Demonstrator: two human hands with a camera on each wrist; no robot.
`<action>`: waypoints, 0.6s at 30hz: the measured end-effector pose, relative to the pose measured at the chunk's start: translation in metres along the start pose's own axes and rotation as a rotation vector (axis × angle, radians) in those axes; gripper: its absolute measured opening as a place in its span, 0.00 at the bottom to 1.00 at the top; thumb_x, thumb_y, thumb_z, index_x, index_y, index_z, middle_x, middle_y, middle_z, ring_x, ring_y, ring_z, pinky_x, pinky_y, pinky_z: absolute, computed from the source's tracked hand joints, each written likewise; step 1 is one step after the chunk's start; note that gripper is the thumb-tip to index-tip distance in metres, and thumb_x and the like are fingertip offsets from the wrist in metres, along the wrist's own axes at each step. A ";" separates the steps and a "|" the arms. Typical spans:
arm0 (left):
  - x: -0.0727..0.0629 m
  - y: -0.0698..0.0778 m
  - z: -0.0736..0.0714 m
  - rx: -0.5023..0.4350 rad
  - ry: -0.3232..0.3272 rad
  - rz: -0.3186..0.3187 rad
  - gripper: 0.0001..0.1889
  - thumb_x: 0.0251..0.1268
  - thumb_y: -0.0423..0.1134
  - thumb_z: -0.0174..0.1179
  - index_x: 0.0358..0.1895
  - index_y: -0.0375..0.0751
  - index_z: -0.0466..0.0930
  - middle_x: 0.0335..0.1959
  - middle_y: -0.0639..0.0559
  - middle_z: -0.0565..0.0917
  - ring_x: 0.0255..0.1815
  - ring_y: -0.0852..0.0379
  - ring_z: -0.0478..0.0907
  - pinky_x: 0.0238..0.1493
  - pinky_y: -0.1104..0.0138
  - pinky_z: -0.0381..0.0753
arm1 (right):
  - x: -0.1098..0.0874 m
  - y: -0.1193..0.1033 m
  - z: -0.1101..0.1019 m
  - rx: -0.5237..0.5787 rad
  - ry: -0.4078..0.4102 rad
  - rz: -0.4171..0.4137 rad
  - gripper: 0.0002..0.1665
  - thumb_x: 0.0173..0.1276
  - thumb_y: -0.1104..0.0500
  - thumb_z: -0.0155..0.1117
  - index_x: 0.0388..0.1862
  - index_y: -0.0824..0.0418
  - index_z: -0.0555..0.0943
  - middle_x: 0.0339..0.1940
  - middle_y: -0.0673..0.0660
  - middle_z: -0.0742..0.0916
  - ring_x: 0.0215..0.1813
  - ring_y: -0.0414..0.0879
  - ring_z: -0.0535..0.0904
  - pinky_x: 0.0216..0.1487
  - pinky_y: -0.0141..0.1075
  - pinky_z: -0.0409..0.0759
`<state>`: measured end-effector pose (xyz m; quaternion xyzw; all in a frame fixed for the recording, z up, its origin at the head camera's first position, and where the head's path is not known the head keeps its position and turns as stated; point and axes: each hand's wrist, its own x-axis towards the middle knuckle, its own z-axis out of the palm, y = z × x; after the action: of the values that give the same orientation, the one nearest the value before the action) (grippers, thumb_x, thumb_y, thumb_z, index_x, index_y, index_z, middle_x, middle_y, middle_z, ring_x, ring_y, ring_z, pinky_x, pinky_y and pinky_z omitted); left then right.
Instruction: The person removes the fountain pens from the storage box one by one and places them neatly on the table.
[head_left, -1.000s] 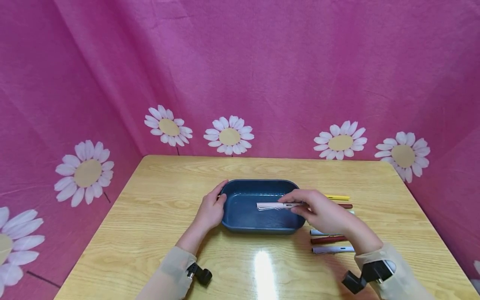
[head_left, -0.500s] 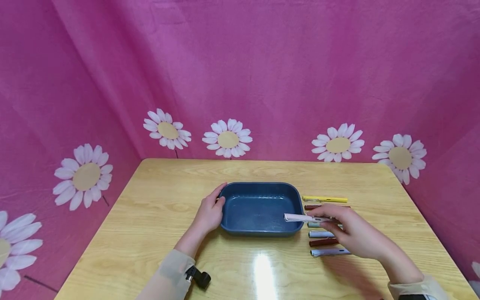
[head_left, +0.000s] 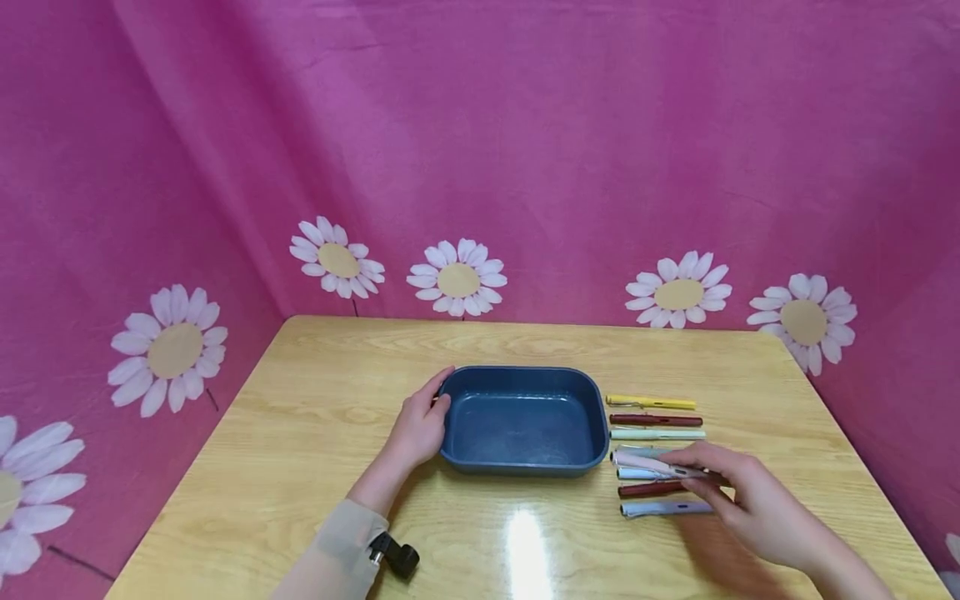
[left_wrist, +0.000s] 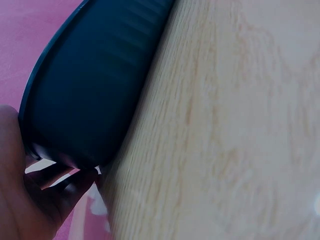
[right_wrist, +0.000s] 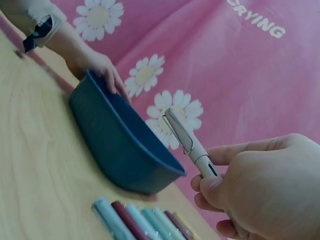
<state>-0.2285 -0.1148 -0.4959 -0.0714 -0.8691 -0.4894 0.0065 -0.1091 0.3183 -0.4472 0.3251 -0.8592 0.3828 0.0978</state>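
My left hand (head_left: pixel 420 423) grips the left end of a dark blue rectangular bin (head_left: pixel 525 468), with its thumb at the rim. In the left wrist view, fingers (left_wrist: pixel 75 192) curl at the bin's end wall. My right hand (head_left: pixel 757 504) pinches a pale pinkish-white capped pen (right_wrist: pixel 187 135) with a wire clip. That pen is tilted above a row of pens lying right of the bin. The row has a yellow pen (head_left: pixel 651 402), a dark red pen (head_left: pixel 656 420), a pale green pen (head_left: pixel 657 434) and several others, partly hidden by the held pen and right hand.
A lavender pen (head_left: pixel 660 508) lies nearest the front of the row. Everything stands on a light wooden table (head_left: pixel 300 400). A pink curtain (head_left: pixel 525 150) with daisies rises along its back and sides.
My right hand has carried the pale pen from above the bin rightward and nearer, over the row of pens. My left hand has kept its hold on the bin.
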 end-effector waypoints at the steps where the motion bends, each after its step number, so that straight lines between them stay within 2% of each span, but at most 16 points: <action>1: 0.000 0.000 0.000 0.001 0.001 0.006 0.26 0.86 0.38 0.46 0.82 0.47 0.67 0.76 0.40 0.73 0.75 0.39 0.71 0.75 0.42 0.66 | -0.004 0.001 0.000 0.004 0.008 0.000 0.34 0.61 0.84 0.69 0.60 0.56 0.85 0.46 0.47 0.88 0.42 0.38 0.83 0.40 0.26 0.82; 7: 0.000 0.003 0.002 -0.006 -0.004 0.014 0.26 0.85 0.38 0.46 0.82 0.46 0.67 0.76 0.39 0.73 0.74 0.39 0.72 0.75 0.43 0.66 | -0.022 0.009 0.001 -0.005 0.016 0.011 0.37 0.57 0.86 0.68 0.59 0.55 0.86 0.46 0.49 0.89 0.42 0.40 0.84 0.40 0.24 0.82; 12: 0.000 0.002 0.002 -0.003 0.001 0.016 0.26 0.85 0.37 0.46 0.82 0.47 0.67 0.76 0.39 0.73 0.74 0.39 0.72 0.75 0.42 0.66 | -0.034 0.015 0.003 -0.021 0.006 0.019 0.36 0.57 0.85 0.70 0.57 0.54 0.86 0.46 0.47 0.88 0.43 0.39 0.84 0.42 0.23 0.81; 18: -0.001 0.002 0.000 0.000 -0.004 0.001 0.26 0.86 0.38 0.45 0.82 0.47 0.66 0.77 0.39 0.72 0.75 0.40 0.71 0.76 0.44 0.66 | -0.047 0.020 0.009 0.037 -0.072 0.113 0.29 0.63 0.79 0.71 0.54 0.50 0.86 0.47 0.45 0.88 0.45 0.39 0.82 0.44 0.24 0.81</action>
<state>-0.2273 -0.1133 -0.4941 -0.0729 -0.8691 -0.4891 0.0052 -0.0847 0.3446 -0.4843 0.2913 -0.8720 0.3914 0.0392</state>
